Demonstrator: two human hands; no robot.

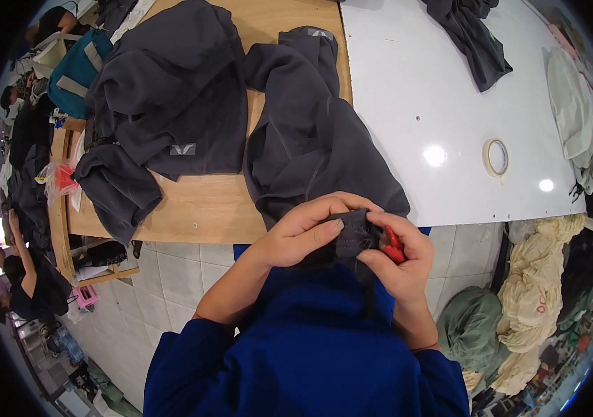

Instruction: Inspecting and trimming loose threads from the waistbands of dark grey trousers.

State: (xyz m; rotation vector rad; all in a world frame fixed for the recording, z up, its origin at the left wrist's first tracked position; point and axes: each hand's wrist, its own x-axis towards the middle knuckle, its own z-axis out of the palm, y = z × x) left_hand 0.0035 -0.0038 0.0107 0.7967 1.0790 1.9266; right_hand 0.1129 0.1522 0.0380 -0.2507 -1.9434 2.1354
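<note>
Close to my body, my left hand (303, 233) is closed on the gathered end of a dark grey garment (310, 139), thumb on top of the cloth. The rest of that garment stretches away over the table. My right hand (408, 260) curls round red thread snips (393, 244), whose blades I cannot make out. Its fingertips also touch the edge of the held cloth, where stitching shows. Left of it lies a larger pile of dark grey garments (164, 90) with a small light patch. A smaller dark grey piece (121, 191) hangs over the table's near edge.
The work surface joins a wooden table (192, 208) and a white tabletop (408, 83). On the white part are a tape roll (497, 157) and another dark garment (474, 42). Cream cloth heaps (536, 278) and a green bundle (474, 326) lie at right. Other people sit at far left.
</note>
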